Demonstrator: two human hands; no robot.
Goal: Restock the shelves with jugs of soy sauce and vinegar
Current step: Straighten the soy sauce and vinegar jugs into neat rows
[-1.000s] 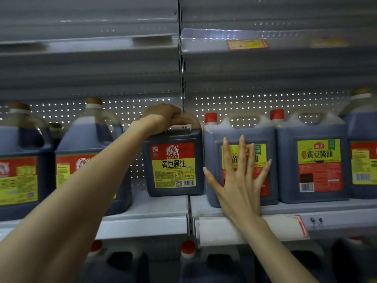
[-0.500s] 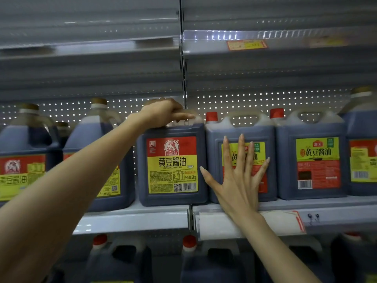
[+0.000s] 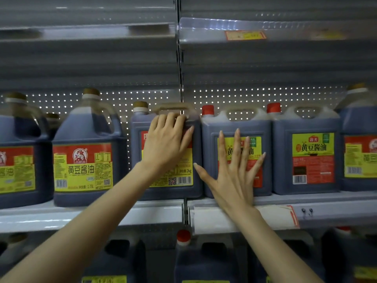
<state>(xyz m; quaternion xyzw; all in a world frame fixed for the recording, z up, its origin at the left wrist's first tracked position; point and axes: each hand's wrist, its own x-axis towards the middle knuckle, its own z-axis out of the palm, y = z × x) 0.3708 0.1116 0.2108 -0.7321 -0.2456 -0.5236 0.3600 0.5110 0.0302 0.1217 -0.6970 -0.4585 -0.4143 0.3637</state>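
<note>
A square soy sauce jug with a red-and-yellow label (image 3: 179, 176) stands on the middle shelf (image 3: 142, 213), beside the shelf upright. My left hand (image 3: 167, 139) lies flat against its front, fingers straight and reaching up to just under the handle. My right hand (image 3: 234, 170) presses flat with spread fingers on the front of the red-capped jug (image 3: 263, 127) immediately to the right. Both jugs stand upright and touch side by side.
More dark jugs line the same shelf: a round-shouldered one (image 3: 85, 156) to the left, another red-capped one (image 3: 306, 152) to the right. The lower shelf holds several jugs (image 3: 204, 260). The upper shelf (image 3: 244, 29) carries a price tag. A white label strip (image 3: 275, 217) hangs on the shelf edge.
My left hand has let go of the jug's handle and dropped onto its front face. The jug has slid right, up against the red-capped one. My right hand stays in place.
</note>
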